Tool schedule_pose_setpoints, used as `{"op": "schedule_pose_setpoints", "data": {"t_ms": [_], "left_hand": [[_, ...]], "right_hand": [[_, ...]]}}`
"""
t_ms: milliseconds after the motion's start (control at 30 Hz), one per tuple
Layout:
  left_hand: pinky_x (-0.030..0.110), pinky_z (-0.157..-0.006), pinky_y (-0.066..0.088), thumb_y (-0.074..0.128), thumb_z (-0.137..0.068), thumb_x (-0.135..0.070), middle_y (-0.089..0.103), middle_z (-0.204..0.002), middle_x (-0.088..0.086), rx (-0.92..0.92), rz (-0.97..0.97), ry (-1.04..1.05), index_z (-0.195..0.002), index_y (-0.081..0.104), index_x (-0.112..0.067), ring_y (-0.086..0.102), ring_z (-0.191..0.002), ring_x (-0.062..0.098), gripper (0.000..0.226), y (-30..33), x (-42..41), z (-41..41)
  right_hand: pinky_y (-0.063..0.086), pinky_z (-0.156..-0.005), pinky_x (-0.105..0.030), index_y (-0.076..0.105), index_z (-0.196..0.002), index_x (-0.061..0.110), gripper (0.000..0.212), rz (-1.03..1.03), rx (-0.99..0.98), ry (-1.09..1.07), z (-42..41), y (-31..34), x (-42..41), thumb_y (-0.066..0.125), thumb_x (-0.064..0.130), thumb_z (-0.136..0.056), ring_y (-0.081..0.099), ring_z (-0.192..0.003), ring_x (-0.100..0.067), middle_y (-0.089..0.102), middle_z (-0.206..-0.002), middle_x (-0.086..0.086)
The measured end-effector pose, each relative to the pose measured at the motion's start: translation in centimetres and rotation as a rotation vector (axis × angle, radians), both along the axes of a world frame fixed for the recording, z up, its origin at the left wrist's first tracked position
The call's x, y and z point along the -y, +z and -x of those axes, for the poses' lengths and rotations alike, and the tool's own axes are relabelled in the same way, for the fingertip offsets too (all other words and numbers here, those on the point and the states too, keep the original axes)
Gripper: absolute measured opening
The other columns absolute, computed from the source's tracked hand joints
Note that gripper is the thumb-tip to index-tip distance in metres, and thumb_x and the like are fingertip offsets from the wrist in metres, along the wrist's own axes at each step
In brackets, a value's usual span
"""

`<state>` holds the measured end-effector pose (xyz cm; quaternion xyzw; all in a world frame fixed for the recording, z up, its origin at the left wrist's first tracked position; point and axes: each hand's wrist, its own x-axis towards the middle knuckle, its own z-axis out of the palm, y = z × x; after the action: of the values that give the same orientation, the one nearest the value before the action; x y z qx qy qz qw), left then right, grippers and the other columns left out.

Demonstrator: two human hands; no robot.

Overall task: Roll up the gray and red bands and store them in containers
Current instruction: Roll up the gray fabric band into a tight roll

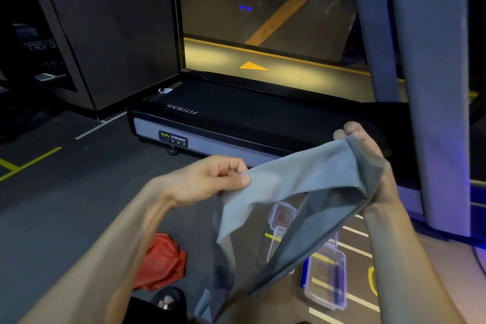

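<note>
The red band lies crumpled on the floor at lower left, waiting its turn. The left hand pinches one end of the gray band, while the right hand grips the other, holding it taut, probably to straighten it for rolling. Below, two clear containers sit open, within reach.

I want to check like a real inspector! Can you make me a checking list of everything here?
Surface: dark gym floor with painted lines.
Job's things: gray band held up unrolled; red band crumpled on floor; clear containers on floor.
Clutter: nothing seen.
Hands: left hand pinches the band's edge; right hand grips its other end.
Cables: nothing seen.
Surroundings: treadmill, gray post, the person's sandalled foot.
</note>
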<state>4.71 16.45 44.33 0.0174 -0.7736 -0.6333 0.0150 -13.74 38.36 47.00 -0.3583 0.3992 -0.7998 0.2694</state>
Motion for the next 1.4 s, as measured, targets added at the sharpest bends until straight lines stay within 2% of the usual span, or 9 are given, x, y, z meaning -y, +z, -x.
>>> {"op": "schedule_pose_setpoints", "data": {"t_ms": [200, 367, 467, 600, 733, 867, 1067, 1167, 1400], "left_hand": [[0.019, -0.051, 0.040, 0.083, -0.077, -0.031, 0.044, -0.063, 0.004, -0.179, -0.550, -0.125, -0.076, 0.049, -0.012, 0.046, -0.054, 0.010, 0.039, 1.9, -0.1, -1.2], [0.045, -0.064, 0.059, 0.083, -0.079, -0.022, 0.028, -0.072, 0.043, -0.179, -0.674, -0.182, -0.087, 0.051, -0.002, 0.048, -0.069, 0.036, 0.038, 1.9, -1.3, -0.8], [0.022, -0.057, 0.051, 0.084, -0.079, -0.029, 0.048, -0.065, 0.015, -0.122, -0.538, -0.140, -0.083, 0.061, -0.010, 0.055, -0.058, 0.018, 0.031, 1.6, -1.3, -0.6], [0.023, -0.061, 0.024, 0.071, -0.093, -0.022, 0.044, -0.064, -0.001, -0.049, -0.185, -0.016, -0.083, 0.063, -0.014, 0.032, -0.060, 0.007, 0.015, 0.9, -1.3, -0.2], [0.005, -0.052, 0.035, 0.055, -0.098, 0.005, 0.049, -0.050, -0.018, 0.014, -0.091, 0.014, -0.083, 0.059, -0.007, 0.039, -0.046, -0.006, 0.019, 0.8, -1.4, 0.1], [0.010, -0.060, 0.036, 0.068, -0.093, -0.004, 0.059, -0.059, -0.008, 0.003, -0.094, 0.003, -0.087, 0.067, -0.006, 0.045, -0.056, 0.000, 0.006, 0.2, -0.5, -0.1], [0.013, -0.073, 0.044, 0.066, -0.095, -0.004, 0.068, -0.074, 0.023, -0.012, -0.063, 0.001, -0.108, 0.059, 0.020, 0.057, -0.073, 0.012, 0.027, -0.1, -0.6, -0.1], [0.031, -0.086, 0.039, 0.073, -0.092, -0.024, 0.055, -0.084, 0.042, -0.021, -0.013, -0.056, -0.106, 0.061, 0.013, 0.046, -0.086, 0.028, 0.042, -0.1, -0.3, -0.2], [0.018, -0.108, 0.041, 0.056, -0.099, 0.000, 0.063, -0.063, -0.013, -0.008, 0.021, -0.073, -0.099, 0.061, 0.007, 0.055, -0.119, -0.006, 0.009, 1.1, -0.7, -0.7]], "right_hand": [[0.043, -0.059, -0.017, 0.062, -0.092, 0.018, 0.010, -0.306, -0.184, 0.011, 1.6, -2.8, 0.6, 0.069, 0.026, -0.094, 0.050, -0.066, -0.008, 0.053, -0.081, -0.004], [0.047, -0.071, -0.020, 0.061, -0.094, 0.019, 0.026, -0.383, -0.209, 0.133, 0.3, -3.4, 1.8, 0.074, 0.041, -0.089, 0.058, -0.088, -0.015, 0.062, -0.100, -0.006], [0.053, -0.086, -0.033, 0.055, -0.097, 0.014, 0.016, -0.319, -0.157, 0.199, -0.4, -3.3, 2.2, 0.060, 0.029, -0.094, 0.061, -0.121, -0.026, 0.067, -0.119, -0.011], [0.047, -0.079, -0.046, 0.056, -0.097, 0.016, 0.015, -0.181, -0.055, 0.259, -1.3, -2.2, 2.5, 0.066, 0.026, -0.095, 0.059, -0.082, -0.020, 0.058, -0.085, -0.004], [0.049, -0.061, -0.030, 0.052, -0.098, 0.012, 0.007, -0.032, 0.015, 0.395, -2.4, -0.7, 3.0, 0.046, 0.010, -0.101, 0.044, -0.055, -0.012, 0.046, -0.071, -0.003], [0.043, -0.057, -0.024, 0.056, -0.098, 0.010, 0.008, -0.082, -0.139, 0.404, -3.3, -0.7, 3.6, 0.063, 0.014, -0.096, 0.048, -0.056, -0.012, 0.055, -0.080, -0.010], [0.049, -0.102, -0.035, 0.060, -0.100, 0.007, 0.008, -0.424, -0.612, 0.240, -4.3, -2.6, 4.6, 0.060, 0.015, -0.101, 0.062, -0.116, -0.021, 0.063, -0.134, 0.002], [0.050, -0.093, -0.031, 0.058, -0.103, 0.010, 0.006, -0.461, -0.609, 0.280, -4.5, -2.9, 4.4, 0.056, 0.015, -0.103, 0.063, -0.104, -0.012, 0.067, -0.113, 0.004], [0.047, -0.090, -0.040, 0.061, -0.099, 0.025, 0.005, -0.431, -0.470, 0.354, -4.0, -2.0, 3.4, 0.057, 0.027, -0.100, 0.056, -0.099, -0.024, 0.064, -0.131, -0.019]]}}
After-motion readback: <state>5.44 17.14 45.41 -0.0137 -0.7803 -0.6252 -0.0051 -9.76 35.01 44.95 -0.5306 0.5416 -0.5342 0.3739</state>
